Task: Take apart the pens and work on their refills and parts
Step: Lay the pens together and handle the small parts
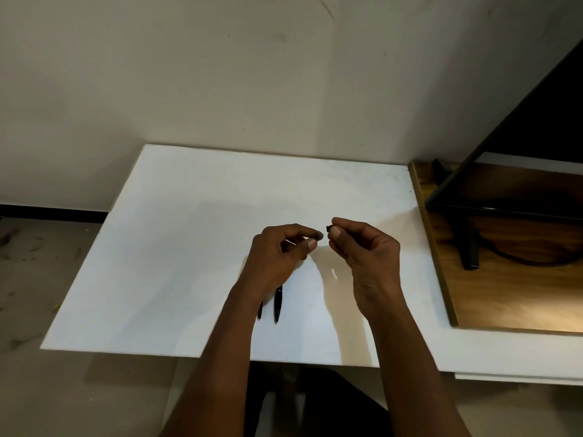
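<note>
Right hand (362, 250) pinches black pen part (328, 229); left hand (280, 250) just beside.

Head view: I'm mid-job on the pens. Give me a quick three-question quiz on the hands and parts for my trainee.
1. True or false: two dark pens lie on the white board.
2. Multiple choice: the right hand pinches A) a small dark part, B) a sheet of paper, C) nothing.
3. Fill in: the fingers of the left hand are ____ (straight or curled).

Key: 1 true; 2 A; 3 curled.
</note>
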